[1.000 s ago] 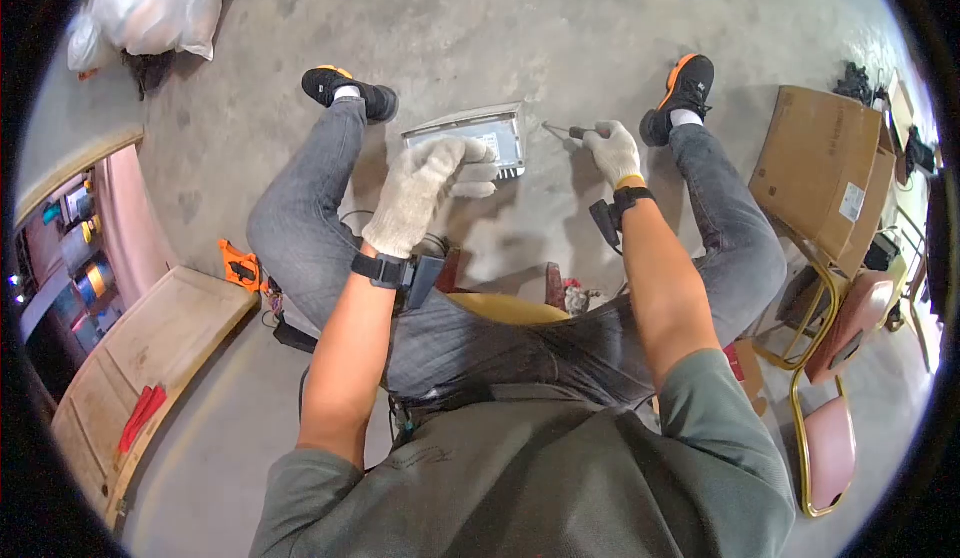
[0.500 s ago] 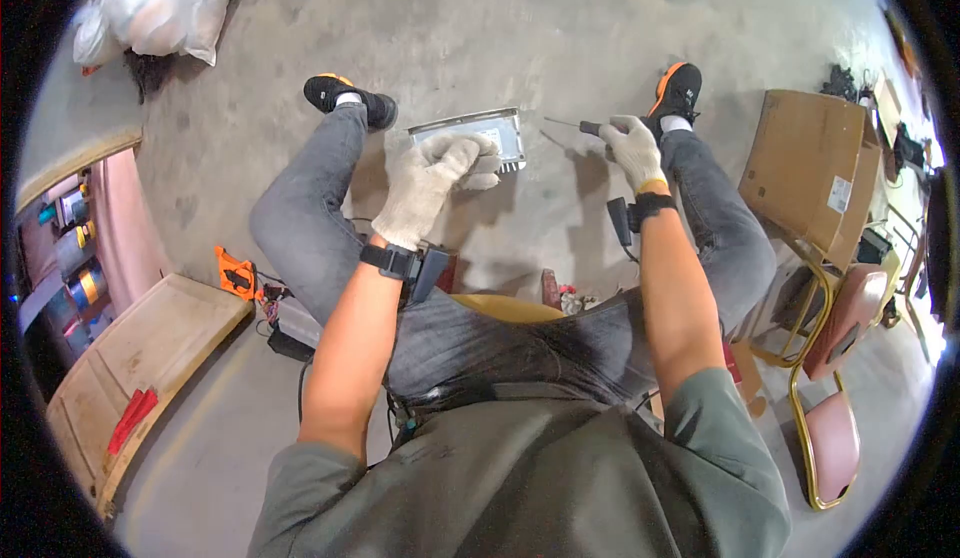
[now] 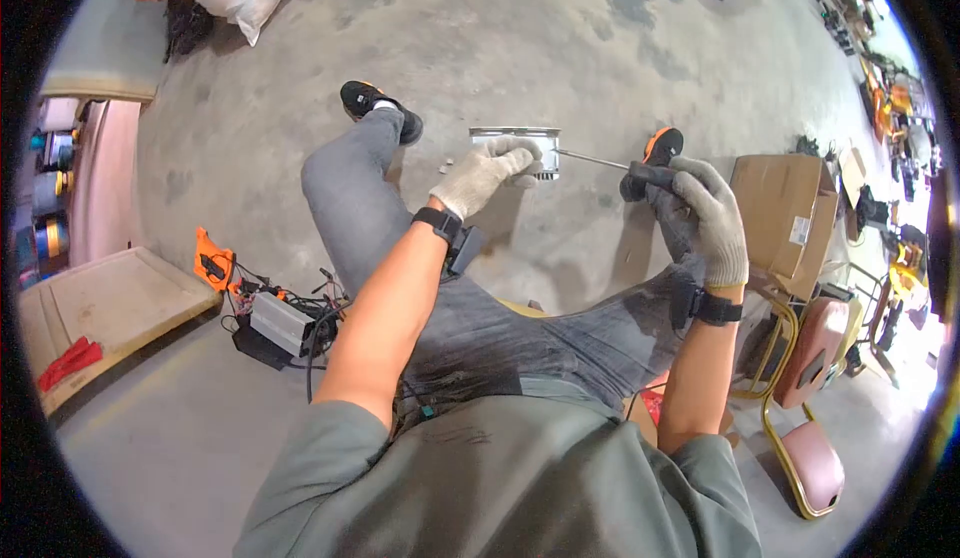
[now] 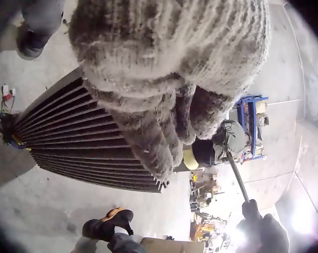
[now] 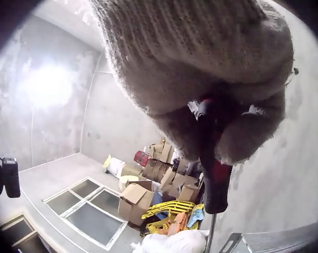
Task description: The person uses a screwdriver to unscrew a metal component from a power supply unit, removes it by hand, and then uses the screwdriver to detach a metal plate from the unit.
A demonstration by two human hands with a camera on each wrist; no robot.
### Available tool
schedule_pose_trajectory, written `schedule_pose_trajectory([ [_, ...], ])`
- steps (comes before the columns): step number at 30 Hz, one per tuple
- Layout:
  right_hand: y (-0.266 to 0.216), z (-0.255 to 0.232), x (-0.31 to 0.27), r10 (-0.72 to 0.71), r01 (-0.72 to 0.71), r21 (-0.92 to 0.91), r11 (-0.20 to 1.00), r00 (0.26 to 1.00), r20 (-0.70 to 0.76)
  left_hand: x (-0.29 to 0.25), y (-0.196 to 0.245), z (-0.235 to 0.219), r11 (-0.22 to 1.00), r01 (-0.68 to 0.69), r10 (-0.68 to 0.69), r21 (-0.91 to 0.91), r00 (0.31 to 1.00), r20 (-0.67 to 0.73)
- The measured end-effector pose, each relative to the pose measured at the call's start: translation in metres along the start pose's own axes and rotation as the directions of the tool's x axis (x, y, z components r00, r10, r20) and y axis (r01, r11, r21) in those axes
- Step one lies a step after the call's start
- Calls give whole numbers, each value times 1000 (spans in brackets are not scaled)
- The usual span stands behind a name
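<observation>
In the head view, the gloved left hand has curled fingers at a silvery metal box and covers part of its face. Dark parallel fins show on the box in the left wrist view, with the left glove gripping near its end; the exact finger contact is partly hidden. The gloved right hand grips the dark handle of a screwdriver, its shaft pointing left with the tip near the box's right side. In the right wrist view, the black and red handle comes out of the glove.
Both legs are spread around the work on the grey floor. A cardboard box and chairs stand at right. At left are a wooden panel, a silver case with cables and an orange item.
The right hand has risen closer to the camera with the screwdriver, which points left at the box. The view has shifted; the left hand and box appear farther right, and the box face looks narrower.
</observation>
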State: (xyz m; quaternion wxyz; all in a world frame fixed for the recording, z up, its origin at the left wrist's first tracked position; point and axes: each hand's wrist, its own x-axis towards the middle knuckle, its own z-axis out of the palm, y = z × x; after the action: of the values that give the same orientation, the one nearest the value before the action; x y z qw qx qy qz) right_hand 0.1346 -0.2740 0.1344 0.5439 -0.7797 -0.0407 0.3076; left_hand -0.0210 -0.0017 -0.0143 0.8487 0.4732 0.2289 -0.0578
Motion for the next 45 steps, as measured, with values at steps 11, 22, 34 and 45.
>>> schedule_pose_trajectory([
  [11,26,18,5,28,-31,45,999,997,67,-1,-4,-7,990,-61,51,129,995,83],
  [22,36,19,8,34,-40,71,997,996,83,5,-8,-8,986,-46,43,161,999,17],
  [34,25,23,3,21,-26,75,997,998,61,3,-4,-4,981,-24,31,190,999,-34],
  [45,13,28,-2,-79,84,-119,989,996,50,3,-2,-4,980,-6,14,200,999,-39],
])
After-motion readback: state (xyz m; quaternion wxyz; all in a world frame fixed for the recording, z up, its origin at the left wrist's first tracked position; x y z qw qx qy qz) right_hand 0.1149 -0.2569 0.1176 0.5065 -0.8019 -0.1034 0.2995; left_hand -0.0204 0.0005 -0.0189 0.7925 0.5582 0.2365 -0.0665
